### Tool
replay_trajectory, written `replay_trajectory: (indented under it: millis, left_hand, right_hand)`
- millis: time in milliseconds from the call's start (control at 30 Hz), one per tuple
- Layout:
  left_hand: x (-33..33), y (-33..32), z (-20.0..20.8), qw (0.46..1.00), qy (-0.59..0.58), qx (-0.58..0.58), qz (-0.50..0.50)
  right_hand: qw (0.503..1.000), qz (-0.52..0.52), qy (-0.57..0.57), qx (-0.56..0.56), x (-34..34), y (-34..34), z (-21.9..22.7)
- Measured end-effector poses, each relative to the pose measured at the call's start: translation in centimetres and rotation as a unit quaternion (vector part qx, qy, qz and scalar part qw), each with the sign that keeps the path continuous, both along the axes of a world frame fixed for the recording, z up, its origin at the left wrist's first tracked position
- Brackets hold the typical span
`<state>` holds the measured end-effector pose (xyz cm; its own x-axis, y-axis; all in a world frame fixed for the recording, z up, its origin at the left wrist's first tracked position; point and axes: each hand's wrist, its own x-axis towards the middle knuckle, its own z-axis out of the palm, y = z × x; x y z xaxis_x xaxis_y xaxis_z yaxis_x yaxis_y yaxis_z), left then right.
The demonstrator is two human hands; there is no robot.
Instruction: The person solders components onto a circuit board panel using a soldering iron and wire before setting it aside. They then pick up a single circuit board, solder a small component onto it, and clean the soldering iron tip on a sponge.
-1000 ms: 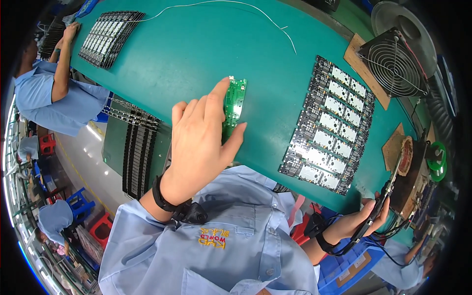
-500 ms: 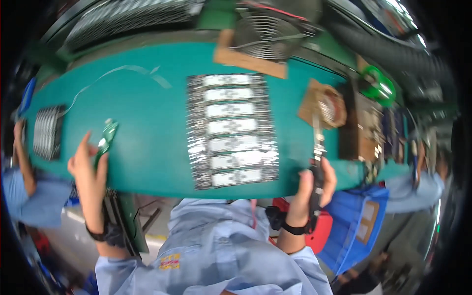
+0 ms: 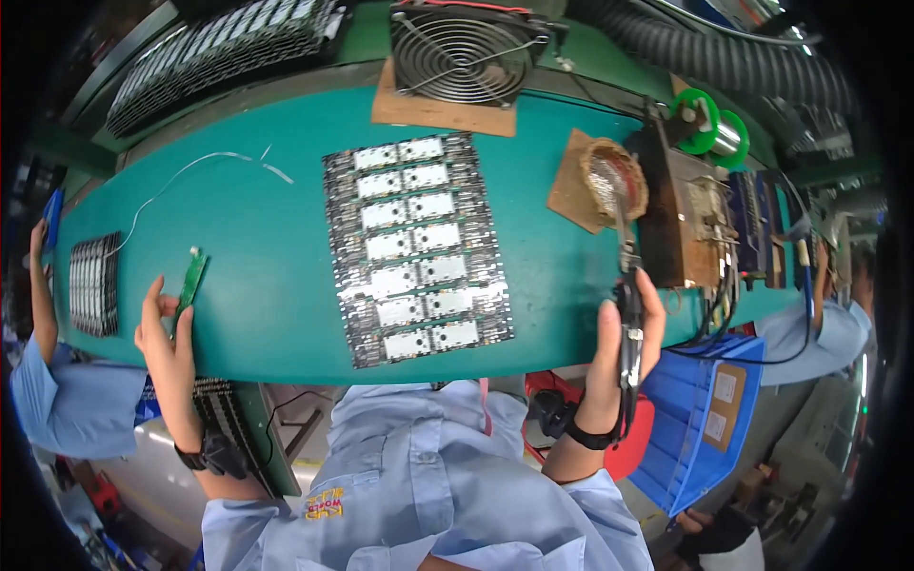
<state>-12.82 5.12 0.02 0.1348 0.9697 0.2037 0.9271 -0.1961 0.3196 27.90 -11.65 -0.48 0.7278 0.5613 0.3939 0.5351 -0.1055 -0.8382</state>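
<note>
A narrow green circuit board (image 3: 193, 279) is pinched between the thumb and fingers of my left hand (image 3: 169, 325), above the left part of the green mat. My right hand (image 3: 624, 328) is closed round the black handle of a soldering iron (image 3: 629, 303). The iron's metal end points away from me and reaches the near side of a round, brown-rimmed dish (image 3: 617, 181); whether it touches the contents I cannot tell. Between my hands lies a panel of black-and-white circuit boards (image 3: 416, 249), set in several rows.
A fan (image 3: 464, 57) stands on a wooden board at the back. Right of the dish are a brown metal box (image 3: 671, 205) and a green solder spool (image 3: 709, 128). At left lies a stack of boards (image 3: 93, 285) near a co-worker's arm (image 3: 43, 295). A blue crate (image 3: 700, 419) sits below right.
The view has shifted, so the table's things appear farther left, and it is sharper. Relative to the mat, my right hand has moved rightward with the iron. Both hands keep their hold.
</note>
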Motion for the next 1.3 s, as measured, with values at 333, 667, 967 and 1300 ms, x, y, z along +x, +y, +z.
replay_trajectory:
  millis: [333, 667, 967, 1300]
  left_hand:
    - [2.5, 0.3, 0.9, 0.999, 0.006, 0.043, -0.020]
    - [1.0, 0.8, 1.7, 0.995, -0.068, 0.069, -0.016]
    - [0.1, -0.2, 0.7, 0.994, -0.081, 0.077, 0.016]
    - [-3.1, 0.1, -0.2, 0.990, -0.066, 0.113, 0.051]
  right_hand:
    - [0.998, -0.017, 0.052, 0.024, -0.3, -0.2, -1.9]
    - [0.999, -0.029, -0.017, 0.031, -0.9, -0.1, -1.6]
    - [0.994, -0.016, -0.098, 0.045, -3.9, 0.5, 1.8]
    - [0.988, 0.002, -0.141, 0.059, -4.9, 1.6, 2.4]
